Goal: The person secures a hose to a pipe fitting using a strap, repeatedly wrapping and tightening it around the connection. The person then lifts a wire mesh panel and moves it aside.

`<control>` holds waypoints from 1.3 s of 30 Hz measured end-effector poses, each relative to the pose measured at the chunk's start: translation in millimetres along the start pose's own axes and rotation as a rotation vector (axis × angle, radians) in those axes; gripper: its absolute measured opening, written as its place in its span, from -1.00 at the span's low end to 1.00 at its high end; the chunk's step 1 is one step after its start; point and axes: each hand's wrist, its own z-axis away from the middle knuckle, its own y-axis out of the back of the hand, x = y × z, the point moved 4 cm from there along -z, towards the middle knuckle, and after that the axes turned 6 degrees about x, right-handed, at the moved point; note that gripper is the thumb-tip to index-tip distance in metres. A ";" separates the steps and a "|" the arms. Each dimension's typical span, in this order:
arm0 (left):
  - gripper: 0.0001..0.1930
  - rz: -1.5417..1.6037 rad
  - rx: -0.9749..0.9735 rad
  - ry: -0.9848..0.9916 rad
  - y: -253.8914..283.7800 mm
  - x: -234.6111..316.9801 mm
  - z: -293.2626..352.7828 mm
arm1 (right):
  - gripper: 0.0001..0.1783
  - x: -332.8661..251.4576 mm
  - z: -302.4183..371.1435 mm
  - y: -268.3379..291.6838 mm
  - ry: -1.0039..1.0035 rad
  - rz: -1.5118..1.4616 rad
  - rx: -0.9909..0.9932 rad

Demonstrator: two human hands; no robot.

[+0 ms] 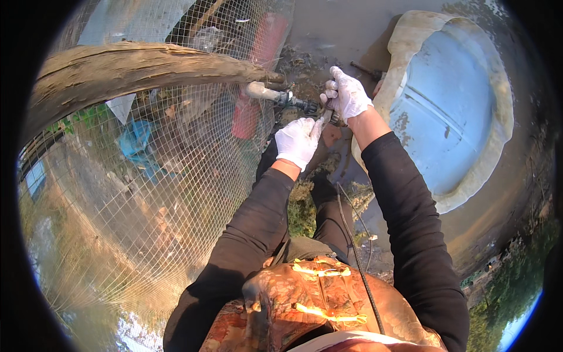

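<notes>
A pale pipe elbow (260,92) leads into a dark threaded pipe fitting (300,104) in the upper middle, beside a wire fence. Both my hands wear thin white gloves with dirt on the fingers. Just below the fitting's right end, my left hand (298,142) is closed, its fingertips pinching a small greyish piece partly hidden by the fingers. Above and to the right, my right hand (347,97) is closed with its fingers curled and thumb raised, close against the same end. What lies inside its grip is hidden.
A thick wooden pole (141,69) slants in from the left above the wire mesh fence (193,170). Muddy ground (316,29) lies ahead. A pale-rimmed basin with a blue inside (451,111) stands at the right. A thin dark cord (358,252) hangs near my legs.
</notes>
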 end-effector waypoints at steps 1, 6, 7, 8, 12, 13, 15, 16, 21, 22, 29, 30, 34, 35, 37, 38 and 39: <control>-0.65 0.023 -0.026 0.018 1.1 -3.7 5.2 | -0.77 -1.5 -9.1 0.6 0.026 0.098 0.118; -0.61 0.246 -0.080 0.135 8.8 -21.8 20.6 | -0.71 -2.6 -44.6 -13.8 0.071 0.195 0.166; -0.66 0.253 -0.095 0.127 9.6 -22.7 21.2 | -0.69 -1.4 -49.9 -15.6 0.070 0.224 0.191; -0.67 0.263 -0.102 0.132 10.3 -22.9 20.4 | -0.68 0.7 -53.5 -15.6 0.065 0.251 0.224; -0.77 0.331 0.081 -0.085 15.8 -12.3 2.7 | -0.65 12.0 -62.4 -15.0 0.028 0.195 0.143; -0.75 0.303 0.104 -0.081 14.5 -8.5 -0.9 | -0.67 13.9 -64.4 -13.7 -0.004 0.157 0.117; -0.72 0.734 0.075 0.128 2.0 -5.4 -9.7 | -0.69 17.8 -67.9 -7.7 -0.103 0.143 0.128; -0.70 0.956 0.050 0.243 -5.2 -4.4 -12.9 | -0.70 18.4 -69.9 -7.3 -0.113 0.119 0.112; -0.62 1.613 0.044 0.809 -27.6 -12.6 -19.3 | -0.62 21.7 -77.7 -7.1 -0.077 0.151 0.218; -0.60 1.591 0.027 0.863 -27.4 -13.4 -17.9 | -0.57 21.5 -78.9 -7.3 -0.052 0.198 0.255; -0.54 1.494 0.036 0.951 -13.9 -6.5 -6.2 | -0.70 27.4 -90.5 -6.5 -0.106 0.256 0.234; -0.54 1.483 0.040 0.960 -12.7 -6.0 -4.8 | -0.67 29.4 -91.5 -6.9 -0.094 0.266 0.218; -0.56 1.463 0.021 0.979 -14.0 -8.6 -9.1 | -0.63 30.3 -87.2 -10.9 -0.006 0.250 0.200; -0.57 1.459 0.007 1.005 -16.9 -10.8 -13.8 | -0.63 26.7 -83.3 -12.2 0.024 0.233 0.207; -0.70 1.368 -0.045 1.010 -17.7 -12.4 -18.6 | -0.63 12.7 -69.7 -18.8 0.154 0.337 0.079; -0.76 1.277 -0.041 0.933 -16.4 -11.9 -23.7 | -0.63 3.3 -60.4 -20.6 0.210 0.388 0.040; -0.82 1.206 -0.026 0.851 -14.5 -10.6 -29.0 | -0.59 -4.9 -48.6 -21.6 0.224 0.436 -0.037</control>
